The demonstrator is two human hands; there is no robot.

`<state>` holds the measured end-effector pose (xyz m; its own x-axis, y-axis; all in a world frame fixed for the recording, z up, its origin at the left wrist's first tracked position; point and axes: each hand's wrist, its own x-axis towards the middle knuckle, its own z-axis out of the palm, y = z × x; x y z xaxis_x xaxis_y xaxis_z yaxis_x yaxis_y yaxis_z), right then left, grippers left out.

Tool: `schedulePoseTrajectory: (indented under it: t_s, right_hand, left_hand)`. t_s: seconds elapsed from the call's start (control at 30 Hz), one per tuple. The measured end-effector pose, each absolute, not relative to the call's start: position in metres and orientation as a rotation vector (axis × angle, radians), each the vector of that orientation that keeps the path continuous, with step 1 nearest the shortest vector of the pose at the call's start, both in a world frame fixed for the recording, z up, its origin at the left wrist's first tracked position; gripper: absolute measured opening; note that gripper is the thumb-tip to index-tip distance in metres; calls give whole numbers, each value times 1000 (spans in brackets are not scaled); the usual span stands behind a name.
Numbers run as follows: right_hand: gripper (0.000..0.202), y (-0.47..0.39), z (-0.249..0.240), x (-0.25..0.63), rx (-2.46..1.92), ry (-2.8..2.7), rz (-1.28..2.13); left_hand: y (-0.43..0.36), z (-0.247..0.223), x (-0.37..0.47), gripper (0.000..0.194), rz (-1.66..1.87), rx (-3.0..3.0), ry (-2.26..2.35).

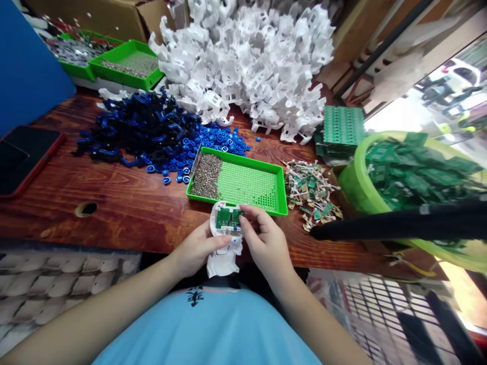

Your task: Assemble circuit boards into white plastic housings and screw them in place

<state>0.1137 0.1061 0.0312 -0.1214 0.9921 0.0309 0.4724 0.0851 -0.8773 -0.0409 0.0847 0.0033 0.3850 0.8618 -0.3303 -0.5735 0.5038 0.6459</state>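
Note:
A white plastic shell [222,263] is held at the table's front edge, with a green circuit board [227,219] lying in its upper part. My left hand [200,247] is closed around the shell's left side, thumb across its front. On the right, my right hand [264,235] pinches the board's right edge between thumb and fingers; whether a smaller part is also in that pinch is hidden. Just beyond the hands sits a green perforated tray [247,177] with small metal screws [206,176] heaped at its left end.
White shells [247,56] pile up at the back, beside black and blue parts [140,126]. Small boards [312,190] lie right of the tray, near stacked green panels [343,125] and a yellow-green tub [355,175]. A black bar [388,220] juts in from the right. A phone [26,157] lies left.

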Motion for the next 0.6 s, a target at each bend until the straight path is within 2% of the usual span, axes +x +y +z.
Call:
schedulePoseTrajectory:
  t_s: [0.23, 0.43, 0.6]
  right_hand:
    - [29, 104, 36, 109, -1601, -1783, 775]
    - [52, 105, 42, 108, -1693, -1805, 627]
    - [57, 114, 35, 115, -1669, -1795, 775]
  left_hand:
    - [85, 2, -40, 37, 952, 481, 737]
    - [86, 5, -38, 40, 960, 493, 783]
    - [86, 7, -39, 36, 971, 525, 861]
